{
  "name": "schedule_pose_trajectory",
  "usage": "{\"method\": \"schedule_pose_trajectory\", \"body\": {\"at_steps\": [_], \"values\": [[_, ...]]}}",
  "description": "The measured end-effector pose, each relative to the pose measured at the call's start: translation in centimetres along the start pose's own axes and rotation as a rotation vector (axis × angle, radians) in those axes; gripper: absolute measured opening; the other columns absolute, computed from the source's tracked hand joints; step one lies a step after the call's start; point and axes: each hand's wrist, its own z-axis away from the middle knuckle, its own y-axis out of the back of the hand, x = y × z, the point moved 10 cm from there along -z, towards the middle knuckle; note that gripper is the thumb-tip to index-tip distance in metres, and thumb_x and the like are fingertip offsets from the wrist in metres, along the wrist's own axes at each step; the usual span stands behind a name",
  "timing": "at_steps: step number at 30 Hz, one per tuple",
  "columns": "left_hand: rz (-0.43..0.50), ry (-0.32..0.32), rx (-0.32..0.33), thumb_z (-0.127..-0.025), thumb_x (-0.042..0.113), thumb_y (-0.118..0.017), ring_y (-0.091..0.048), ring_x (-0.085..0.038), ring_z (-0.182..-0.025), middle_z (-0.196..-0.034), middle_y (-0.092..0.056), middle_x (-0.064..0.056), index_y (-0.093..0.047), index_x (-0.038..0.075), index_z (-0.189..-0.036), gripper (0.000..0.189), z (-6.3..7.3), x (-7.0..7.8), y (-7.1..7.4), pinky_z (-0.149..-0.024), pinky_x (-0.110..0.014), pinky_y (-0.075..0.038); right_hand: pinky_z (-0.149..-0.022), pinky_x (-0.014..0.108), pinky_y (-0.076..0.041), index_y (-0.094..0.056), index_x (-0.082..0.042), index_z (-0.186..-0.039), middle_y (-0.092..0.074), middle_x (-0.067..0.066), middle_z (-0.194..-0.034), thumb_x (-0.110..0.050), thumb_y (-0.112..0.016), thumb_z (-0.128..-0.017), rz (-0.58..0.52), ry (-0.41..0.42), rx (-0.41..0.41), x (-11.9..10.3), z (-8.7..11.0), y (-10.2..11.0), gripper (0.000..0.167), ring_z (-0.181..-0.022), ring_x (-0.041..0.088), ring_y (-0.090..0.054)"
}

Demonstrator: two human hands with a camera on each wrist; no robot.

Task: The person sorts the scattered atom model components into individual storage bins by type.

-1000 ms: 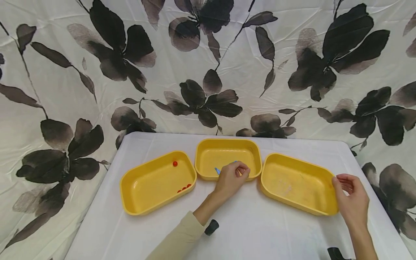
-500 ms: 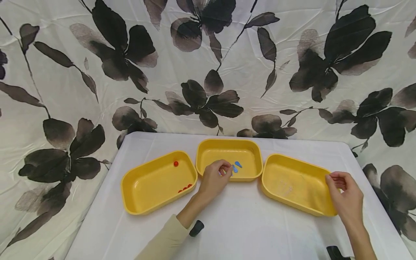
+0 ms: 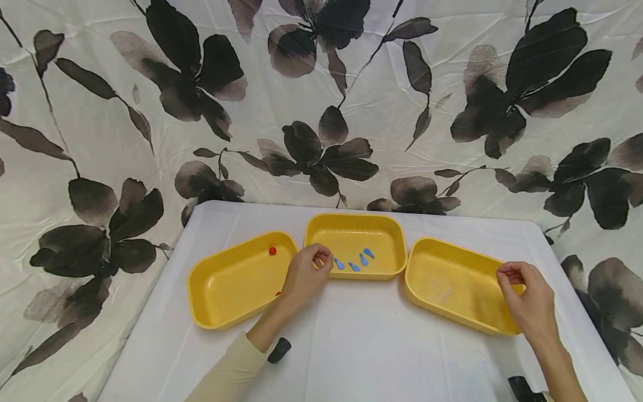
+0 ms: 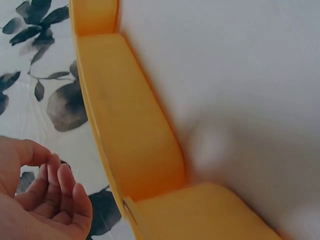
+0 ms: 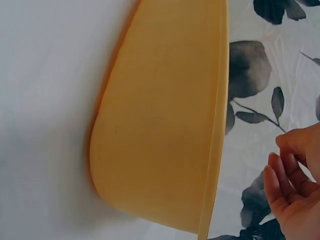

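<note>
My left hand (image 3: 307, 272) hovers over the gap between the left yellow tray (image 3: 221, 290) and the middle yellow tray (image 3: 354, 234). Its fingers curl loosely, thumb near the index fingertip; the left wrist view shows nothing between them. Several blue drop-shaped pieces (image 3: 363, 259) lie in the middle tray, just right of that hand. One red bead (image 3: 273, 251) shows in the left tray; another peeks out by my wrist. My right hand (image 3: 529, 298) is above the outer end of the right yellow tray (image 3: 464, 251), fingers loosely bent, nothing visible in them.
Faint clear bits (image 3: 442, 290) appear to lie in the right tray, too indistinct to name. All the trays stand in an arc on a white-covered table (image 3: 372, 346). Behind hangs a floral cloth (image 3: 311, 72).
My left hand has moved left from over the middle tray, uncovering blue pieces there and covering some red beads in the left tray. My right hand has shifted slightly left.
</note>
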Motion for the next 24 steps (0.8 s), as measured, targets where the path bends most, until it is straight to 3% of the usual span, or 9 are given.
{"method": "schedule_pose_trajectory", "body": {"at_steps": [4,13,24], "values": [[-0.023,0.019,0.011,-0.094,0.009,-0.069,-0.058,-0.020,-0.075,-0.082,-0.065,-0.001,-0.071,0.006,-0.092,0.004,0.1,-0.7,1.3,-0.065,-0.026,-0.047,-0.086,-0.003,-0.030,-0.063,0.005,-0.106,-0.061,0.017,-0.099,0.012,-0.073,-0.087,0.003,0.065,-0.005,-0.3,-0.1,0.0,0.022,-0.088,0.016,-0.050],[-0.081,0.035,0.039,-0.093,0.008,-0.071,-0.060,-0.022,-0.079,-0.082,-0.065,-0.004,-0.071,0.003,-0.093,0.005,0.2,-2.6,4.1,-0.072,-0.030,-0.051,-0.090,-0.003,-0.026,-0.061,0.006,-0.103,-0.059,0.017,-0.098,0.015,-0.072,-0.085,0.024,0.132,-0.004,0.2,-0.2,0.4,0.024,-0.090,0.021,-0.049],[-0.111,0.133,0.014,-0.097,0.011,-0.069,-0.059,-0.027,-0.092,-0.096,-0.067,-0.009,-0.070,0.003,-0.101,0.009,0.9,-5.1,7.6,-0.084,-0.040,-0.054,-0.096,-0.004,-0.020,-0.059,0.006,-0.106,-0.058,0.020,-0.101,0.018,-0.072,-0.082,0.062,0.233,-0.022,0.8,-0.2,0.5,0.030,-0.095,0.036,-0.054]]}}
